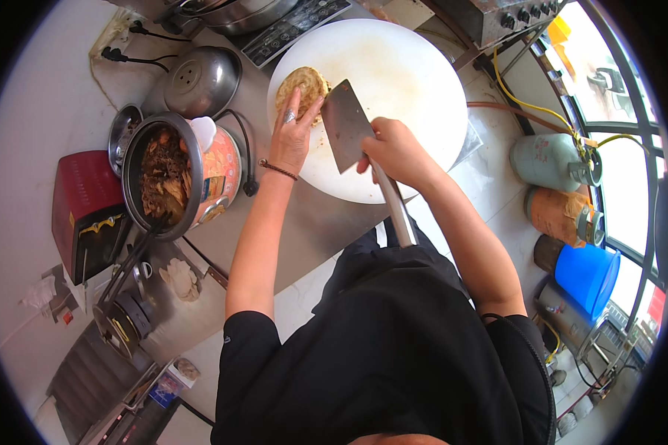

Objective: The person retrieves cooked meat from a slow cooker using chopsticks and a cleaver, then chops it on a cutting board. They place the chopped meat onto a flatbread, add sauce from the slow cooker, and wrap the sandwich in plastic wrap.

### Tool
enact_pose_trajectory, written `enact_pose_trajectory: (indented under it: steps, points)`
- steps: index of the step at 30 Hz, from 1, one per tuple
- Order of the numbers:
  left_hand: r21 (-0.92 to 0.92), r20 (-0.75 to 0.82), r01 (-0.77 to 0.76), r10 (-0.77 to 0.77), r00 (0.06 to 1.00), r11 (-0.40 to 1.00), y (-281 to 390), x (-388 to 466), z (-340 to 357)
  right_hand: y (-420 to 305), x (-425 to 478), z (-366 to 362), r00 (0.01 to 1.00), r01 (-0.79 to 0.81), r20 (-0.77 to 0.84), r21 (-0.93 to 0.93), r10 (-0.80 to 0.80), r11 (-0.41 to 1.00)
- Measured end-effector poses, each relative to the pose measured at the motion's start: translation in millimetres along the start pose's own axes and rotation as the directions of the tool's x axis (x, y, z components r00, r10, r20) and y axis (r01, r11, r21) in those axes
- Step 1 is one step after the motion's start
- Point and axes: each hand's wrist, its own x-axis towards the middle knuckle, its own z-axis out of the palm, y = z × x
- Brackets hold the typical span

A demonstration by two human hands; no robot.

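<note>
A round browned flatbread (302,89), apparently filled at its right edge, lies on the left part of a round white cutting board (384,150). My left hand (294,136) holds the bread down, fingers spread across its top and near side. It wears a ring, with a braided bracelet at the wrist. In my right hand (395,147) is a metal cleaver (345,125), gripped where blade meets handle. The blade's upper corner is close beside the bread's right edge; whether they touch I cannot tell. The cleaver's handle (395,208) points back towards my waist.
Left of the board stands an electric cooker (217,172) of dark stewed food, with tongs (139,250) resting in it. Behind it is an upturned metal bowl (203,80). A control panel (295,30) borders the board's far side. Gas cylinders (545,158) stand at right.
</note>
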Motion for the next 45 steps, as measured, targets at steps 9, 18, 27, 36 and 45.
enact_pose_trajectory:
  steps: [9, 18, 27, 36, 45]
  points:
    - [0.163, 0.054, 0.044, -0.053, 0.997, 0.986, 5, -5, 9, 72, -41, -72, 0.997, 0.011, -0.076, 0.043, -0.007, 0.999]
    - [0.155, 0.143, 0.063, -0.086, 0.986, 0.986, 4, 1, 0, 156, 16, -107, 0.975, 0.007, -0.223, 0.081, 0.012, 0.997]
    - [0.035, -0.183, 0.107, -0.098, 0.978, 0.994, 50, -10, -8, 140, 55, -131, 0.956, -0.029, -0.193, -0.811, -0.220, 0.584]
    - [-0.362, -0.375, 0.659, -0.750, 0.544, 0.659, 113, -198, -88, 61, 41, -39, 0.783, 0.586, 0.146, -0.499, -0.604, 0.639]
    - [-0.770, -0.289, 0.572, -0.954, 0.084, 0.284, 10, -324, -164, -82, 16, 129, 0.660, 0.745, 0.342, -0.415, -0.669, 0.522]
